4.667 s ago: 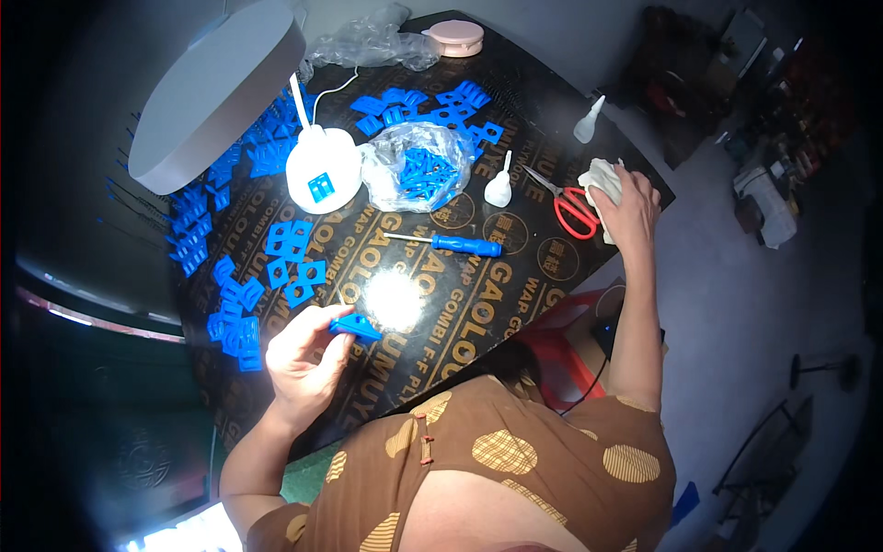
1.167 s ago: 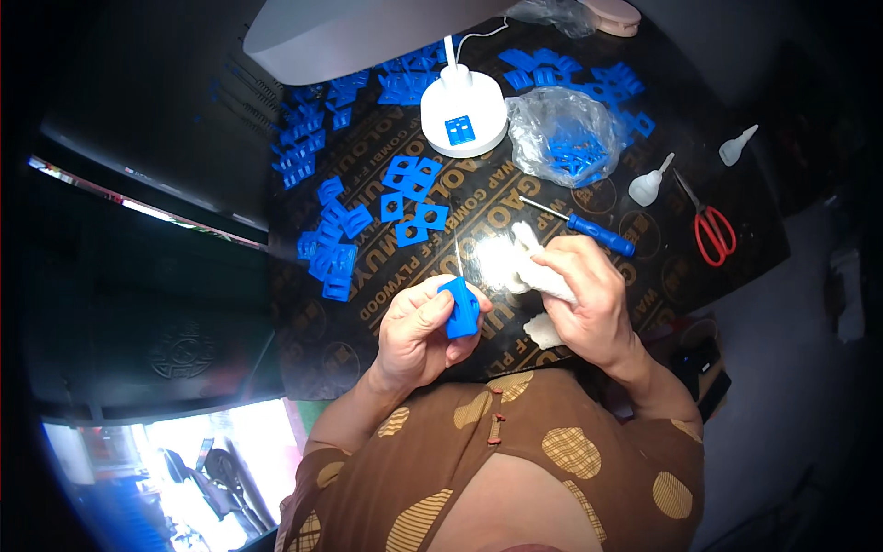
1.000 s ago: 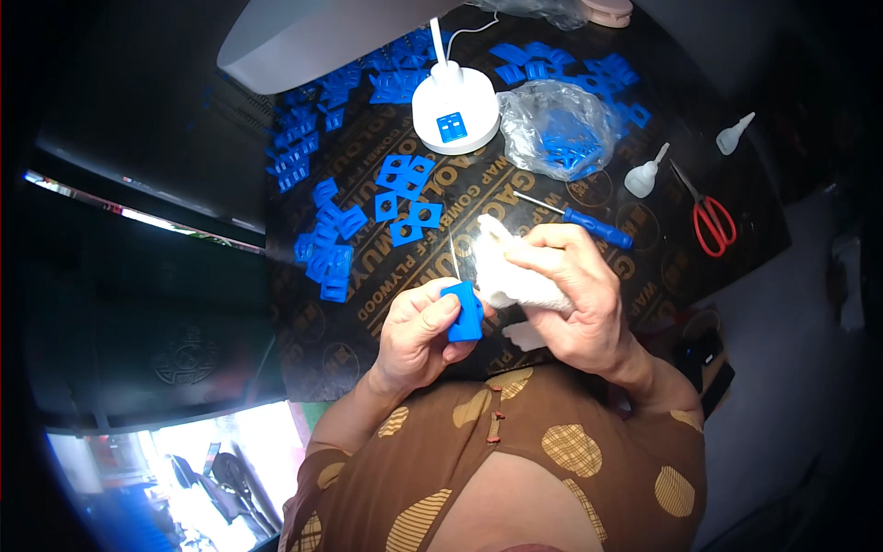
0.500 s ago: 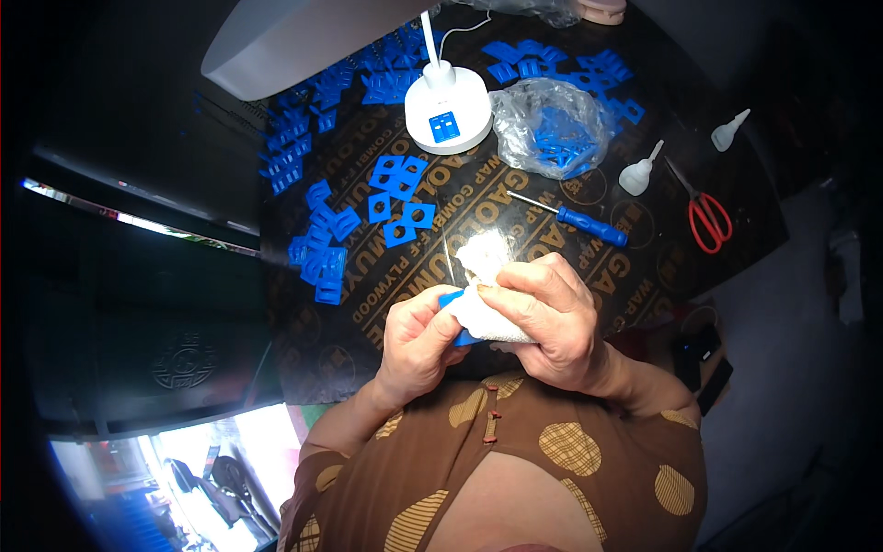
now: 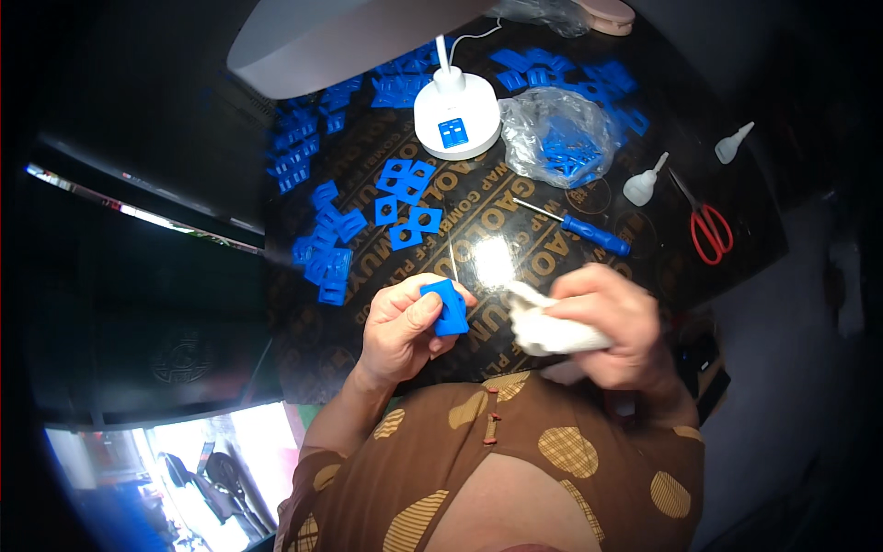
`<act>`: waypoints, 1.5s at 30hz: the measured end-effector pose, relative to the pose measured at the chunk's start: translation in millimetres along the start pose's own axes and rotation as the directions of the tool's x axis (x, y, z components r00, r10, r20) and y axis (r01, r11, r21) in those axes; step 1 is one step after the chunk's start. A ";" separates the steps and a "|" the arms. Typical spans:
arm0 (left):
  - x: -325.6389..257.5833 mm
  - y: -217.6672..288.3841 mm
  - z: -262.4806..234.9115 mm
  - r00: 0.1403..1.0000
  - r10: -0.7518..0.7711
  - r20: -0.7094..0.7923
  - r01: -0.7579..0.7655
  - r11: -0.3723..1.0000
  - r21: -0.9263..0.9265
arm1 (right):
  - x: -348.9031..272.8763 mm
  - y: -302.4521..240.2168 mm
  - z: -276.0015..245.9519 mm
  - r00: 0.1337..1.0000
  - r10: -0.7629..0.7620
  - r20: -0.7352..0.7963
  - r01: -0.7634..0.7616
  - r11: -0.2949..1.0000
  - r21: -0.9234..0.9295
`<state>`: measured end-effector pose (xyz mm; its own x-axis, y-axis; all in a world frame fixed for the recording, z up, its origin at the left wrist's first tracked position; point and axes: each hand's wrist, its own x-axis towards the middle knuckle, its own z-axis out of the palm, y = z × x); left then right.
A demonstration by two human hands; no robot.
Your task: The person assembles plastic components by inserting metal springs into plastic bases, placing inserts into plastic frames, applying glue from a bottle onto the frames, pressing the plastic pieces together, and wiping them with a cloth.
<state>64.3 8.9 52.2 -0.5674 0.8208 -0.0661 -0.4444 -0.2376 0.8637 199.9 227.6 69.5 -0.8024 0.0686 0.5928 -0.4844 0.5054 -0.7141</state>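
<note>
Surface: dark desk (image 5: 386,276) with gold printed lettering and a bright glare patch at centre frame; its far edges bend with the lens.
Room: mostly black around the desk; a lit patch at lower left is blurred and hard to read.
Left hand: the left hand (image 5: 400,327), centre frame, is curled shut around a small blue plastic block (image 5: 448,306), thumb and fingers pinching it just above the desk's near edge.
Right hand: the right hand (image 5: 612,327), just right of centre, is closed on a crumpled white cloth (image 5: 543,327), whose tip points toward the block; whether cloth and block touch cannot be told.
Hidden: most of the cloth is buried in the fist; the block's underside is covered by fingers.
Thin rod: a slim pale stick (image 5: 452,262) rises above the block; its lower end is lost behind it.
Loose parts: blue square pieces (image 5: 405,202) lie scattered above the hands, more heaped at left (image 5: 322,262) and along the top edge.
Bag: clear plastic bag (image 5: 556,138) of blue pieces, upper right of centre.
Lamp: white round lamp base (image 5: 457,115) at top centre, its shade cut off by the frame.
Tools: blue-handled screwdriver (image 5: 589,232), white dropper bottle (image 5: 642,182), a second white bottle (image 5: 734,145) and red scissors (image 5: 708,230), all to the right, well apart from the hands.
</note>
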 end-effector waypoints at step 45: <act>19.2 47.0 6.5 0.996 0.014 0.083 -0.049 0.898 0.437 | 70.2 9.9 2.1 0.975 0.147 0.168 -0.155 0.987 0.037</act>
<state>37.0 16.9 94.8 -0.5140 0.8577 -0.0127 -0.0682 -0.0261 0.9973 138.0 235.6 103.3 -0.9119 -0.0033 0.4104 -0.3666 0.4562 -0.8109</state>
